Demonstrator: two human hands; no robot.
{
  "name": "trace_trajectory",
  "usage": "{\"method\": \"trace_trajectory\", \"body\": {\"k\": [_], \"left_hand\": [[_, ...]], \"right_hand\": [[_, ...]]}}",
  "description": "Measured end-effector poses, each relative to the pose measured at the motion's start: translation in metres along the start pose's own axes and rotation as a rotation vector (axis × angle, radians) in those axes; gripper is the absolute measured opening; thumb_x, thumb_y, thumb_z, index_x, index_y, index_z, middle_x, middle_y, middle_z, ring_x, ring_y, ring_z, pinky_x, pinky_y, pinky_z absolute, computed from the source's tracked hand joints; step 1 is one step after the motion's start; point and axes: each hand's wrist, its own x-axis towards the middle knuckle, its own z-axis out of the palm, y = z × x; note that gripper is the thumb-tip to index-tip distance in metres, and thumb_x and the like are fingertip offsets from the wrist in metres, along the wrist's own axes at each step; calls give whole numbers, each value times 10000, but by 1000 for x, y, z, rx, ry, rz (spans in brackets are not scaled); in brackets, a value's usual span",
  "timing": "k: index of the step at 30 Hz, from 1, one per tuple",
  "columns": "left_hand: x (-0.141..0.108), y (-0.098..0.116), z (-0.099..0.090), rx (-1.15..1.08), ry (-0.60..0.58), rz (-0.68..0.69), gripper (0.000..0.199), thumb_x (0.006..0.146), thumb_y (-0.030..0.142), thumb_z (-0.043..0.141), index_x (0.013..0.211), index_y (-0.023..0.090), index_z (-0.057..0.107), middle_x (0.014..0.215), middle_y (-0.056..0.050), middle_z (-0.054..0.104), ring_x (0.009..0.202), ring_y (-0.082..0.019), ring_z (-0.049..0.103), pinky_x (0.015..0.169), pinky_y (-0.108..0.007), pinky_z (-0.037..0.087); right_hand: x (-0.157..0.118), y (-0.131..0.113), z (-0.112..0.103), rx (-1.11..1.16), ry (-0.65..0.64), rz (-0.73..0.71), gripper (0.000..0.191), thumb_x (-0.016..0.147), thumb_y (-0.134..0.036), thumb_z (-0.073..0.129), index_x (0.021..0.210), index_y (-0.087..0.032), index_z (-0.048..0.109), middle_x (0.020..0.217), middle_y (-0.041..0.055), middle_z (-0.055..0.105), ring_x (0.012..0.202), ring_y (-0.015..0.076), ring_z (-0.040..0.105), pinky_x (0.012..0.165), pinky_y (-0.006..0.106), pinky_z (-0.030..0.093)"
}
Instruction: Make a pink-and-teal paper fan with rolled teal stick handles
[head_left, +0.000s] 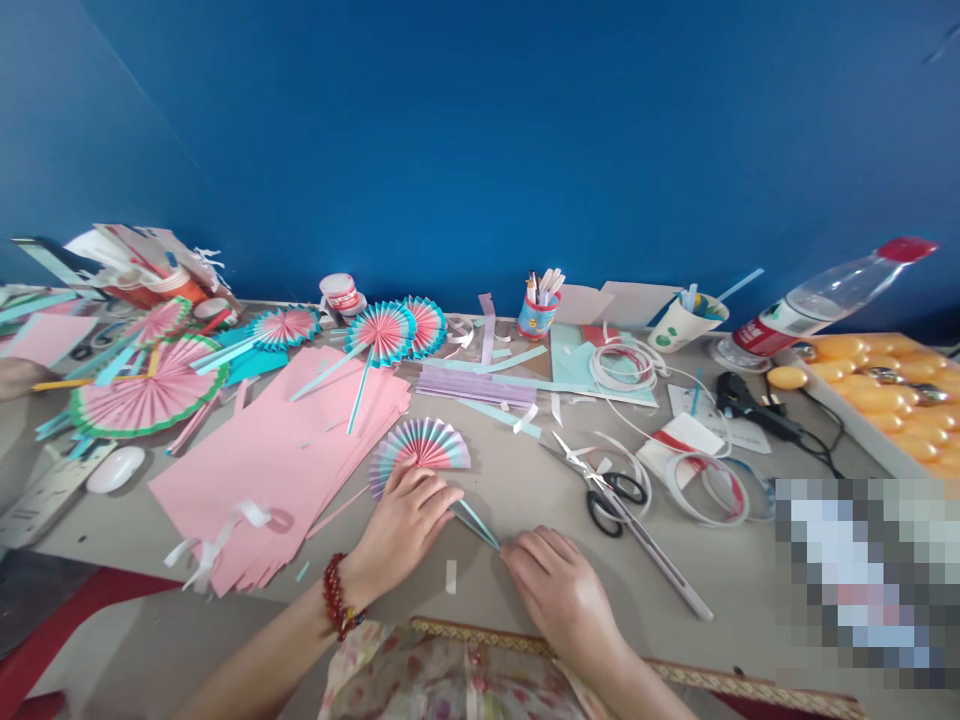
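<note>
A pleated paper fan (431, 443) in pink, pale blue and lilac lies partly spread on the table. My left hand (409, 515), with a red bead bracelet at the wrist, covers its lower part, fingers bent over the folds. From under these fingers run two narrow light-blue paper strips (477, 522) that meet at my right hand (555, 580). The right fingertips are pinched on the strips' ends. Scissors (600, 480) with black handles and a grey craft knife (667, 565) lie to the right. A small white scrap (451, 577) sits between my forearms.
Pink paper sheets (262, 450) spread to the left, near finished paper fans (381, 335). Folded lilac paper (476, 385), tape rolls (705, 488), a glue gun (757, 410) and a plastic bottle (817, 310) stand or lie beyond. Another person's hand (22, 380) is at the left edge.
</note>
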Motion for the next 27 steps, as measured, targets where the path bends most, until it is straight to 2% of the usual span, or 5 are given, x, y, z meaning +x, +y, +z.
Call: {"method": "trace_trajectory", "body": {"k": [6, 17, 20, 24, 27], "left_hand": [[1, 0, -2, 50, 22, -15, 359, 982, 232, 472, 1340, 208, 491, 1111, -64, 653, 1076, -230, 548, 1109, -507, 312], [2, 1, -4, 1, 8, -26, 93, 956, 184, 491, 991, 206, 575, 1025, -33, 623, 1009, -214, 532, 1074, -485, 328], [2, 1, -4, 27, 14, -21, 100, 954, 187, 484, 976, 208, 579, 1043, -37, 612, 1014, -214, 535, 1084, -485, 319], [0, -1, -3, 76, 55, -24, 91, 944, 222, 510, 972, 206, 595, 1182, -74, 575, 1077, -239, 531, 1080, -499, 325], [0, -4, -3, 39, 55, -36, 108, 946, 281, 540, 1004, 206, 590, 1101, -61, 600, 1032, -231, 546, 1060, -485, 341]], "right_hand": [[0, -1, -1, -4, -5, 3, 277, 1016, -169, 402, 851, -193, 624, 770, 30, 600, 740, 165, 550, 724, 286, 407], [-3, 0, 1, 46, -11, 24, 288, 1027, -196, 381, 865, -182, 619, 780, 35, 601, 756, 175, 542, 733, 300, 402], [-2, 0, 1, 45, -13, 27, 303, 1032, -200, 368, 859, -177, 615, 779, 37, 599, 752, 172, 537, 730, 302, 401], [0, -1, 0, 48, 0, 29, 297, 1030, -197, 380, 852, -183, 619, 773, 35, 600, 742, 165, 537, 727, 296, 405], [1, -1, -1, 32, 3, 22, 288, 1019, -177, 399, 842, -191, 625, 765, 32, 598, 734, 161, 540, 720, 290, 410]]}}
